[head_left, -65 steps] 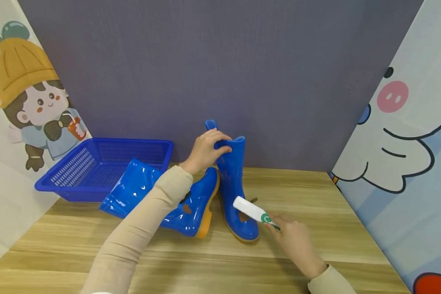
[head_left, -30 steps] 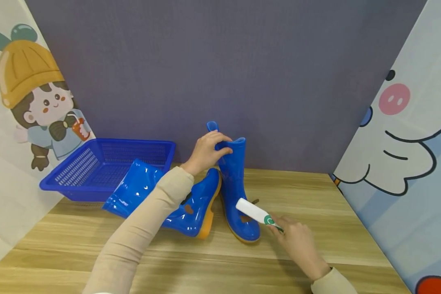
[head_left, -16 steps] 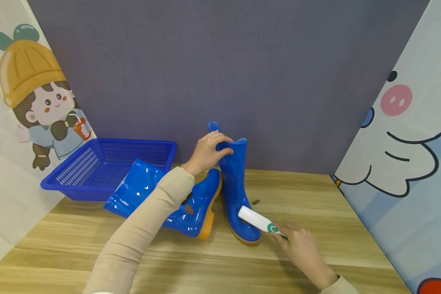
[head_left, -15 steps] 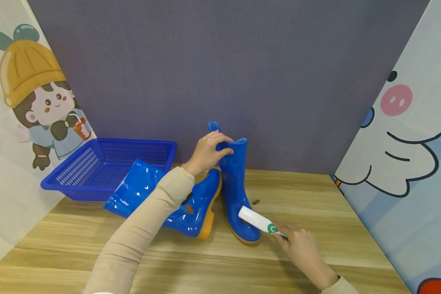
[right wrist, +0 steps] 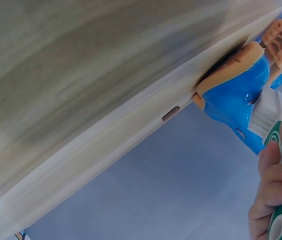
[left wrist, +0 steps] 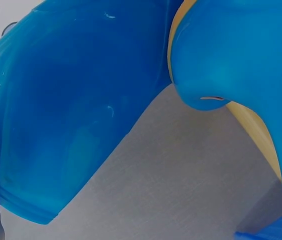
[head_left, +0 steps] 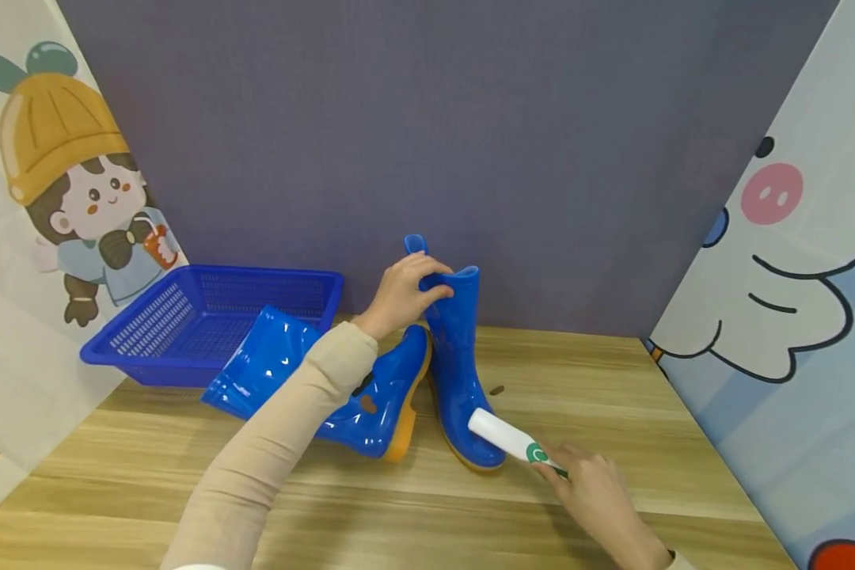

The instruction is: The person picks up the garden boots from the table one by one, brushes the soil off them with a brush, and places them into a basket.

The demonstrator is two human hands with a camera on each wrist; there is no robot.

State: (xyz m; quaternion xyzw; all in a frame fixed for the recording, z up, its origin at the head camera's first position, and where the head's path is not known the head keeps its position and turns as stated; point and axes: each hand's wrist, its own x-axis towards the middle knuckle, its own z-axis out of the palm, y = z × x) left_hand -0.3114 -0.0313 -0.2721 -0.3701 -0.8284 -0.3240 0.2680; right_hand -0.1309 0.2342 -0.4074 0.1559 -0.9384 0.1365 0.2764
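A glossy blue rain boot (head_left: 456, 340) with a yellow sole stands upright, its shaft leaning slightly left. My left hand (head_left: 399, 293) pinches the rim at its top; in the left wrist view, only part of that hand shows at the lower left edge. The right hand (head_left: 598, 495) grips the green-and-white handle of a scrub brush (head_left: 502, 434). Its white bristles (right wrist: 265, 117) meet the boot's upper near the toe. Beside it lies the second blue boot (head_left: 271, 352) on its side, partly covered by my left forearm, with a brown patch (head_left: 367, 404) on it.
Behind the lying boot, a blue perforated plastic basket (head_left: 185, 360) stands at the back left. One small brown fragment (head_left: 497, 390) lies on the wooden table (head_left: 613, 396), right of the upright boot. A grey panel (head_left: 541, 158) rises along the table's back edge.
The right hand and brush have slid down and to the right, from the instep toward the toe. The brown patch seen there earlier no longer shows. My left hand keeps its hold.
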